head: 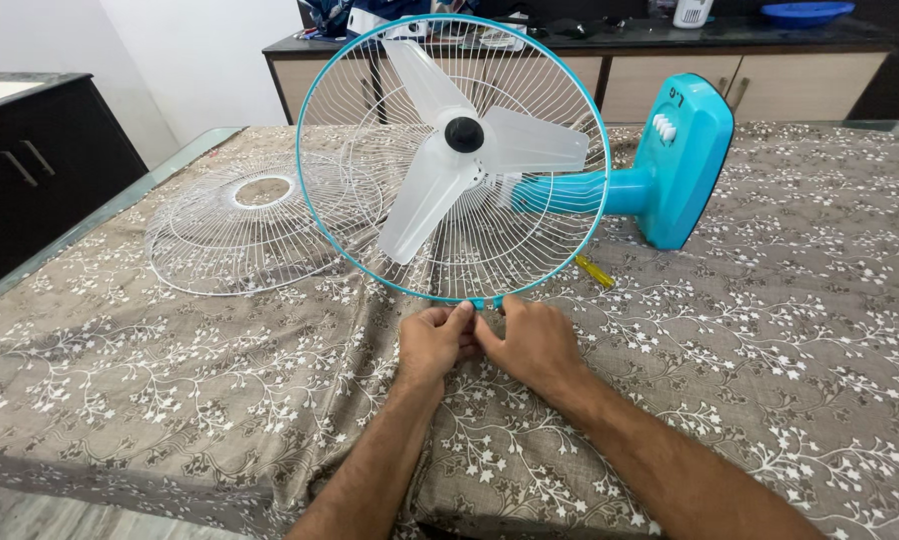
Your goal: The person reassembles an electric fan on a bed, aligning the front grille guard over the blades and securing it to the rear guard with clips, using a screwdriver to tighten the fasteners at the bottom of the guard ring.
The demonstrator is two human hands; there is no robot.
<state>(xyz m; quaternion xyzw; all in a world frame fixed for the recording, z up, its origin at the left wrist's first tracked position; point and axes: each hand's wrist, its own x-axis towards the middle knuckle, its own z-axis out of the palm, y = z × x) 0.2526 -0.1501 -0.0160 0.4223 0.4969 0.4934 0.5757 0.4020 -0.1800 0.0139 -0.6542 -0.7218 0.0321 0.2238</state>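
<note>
Both hands, left point(433, 343) and right point(532, 340), pinch the clip point(482, 302) at the ring's point(315, 215) six o'clock, steadying the fan point(675, 170) lying sideways.

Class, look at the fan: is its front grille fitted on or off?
Off. The white front grille lies flat on the cloth beside the fan, leaving the blades exposed.

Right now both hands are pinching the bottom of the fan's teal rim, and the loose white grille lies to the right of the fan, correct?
Not quite. In the head view the loose white grille lies left of the fan; both hands do pinch the teal rim's bottom.
</note>
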